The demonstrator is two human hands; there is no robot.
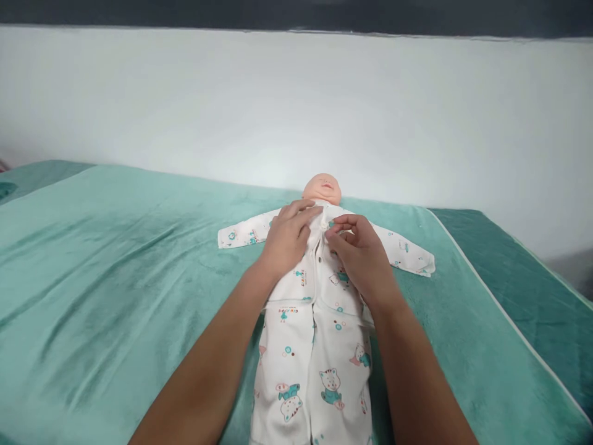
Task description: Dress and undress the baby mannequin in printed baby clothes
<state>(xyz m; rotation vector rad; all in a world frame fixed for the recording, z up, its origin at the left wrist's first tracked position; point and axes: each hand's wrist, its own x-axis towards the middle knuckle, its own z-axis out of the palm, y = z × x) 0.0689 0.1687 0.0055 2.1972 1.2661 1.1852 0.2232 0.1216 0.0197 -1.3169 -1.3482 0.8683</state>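
A baby doll lies on its back, dressed in a white printed baby shirt with the sleeves spread out to both sides. Below it are white baby pants with bear prints. My left hand rests on the shirt's chest beside the front opening, fingers stretched toward the collar. At the other side of the opening, my right hand pinches the shirt's front edge between thumb and fingers. A small dark snap shows lower on the opening. The fingers partly hide the upper edge.
A green plush blanket with wrinkles on the left covers the bed under the doll. Its pale edge runs down the right over a darker green cover. Behind the doll rises a white wall with a dark band on top.
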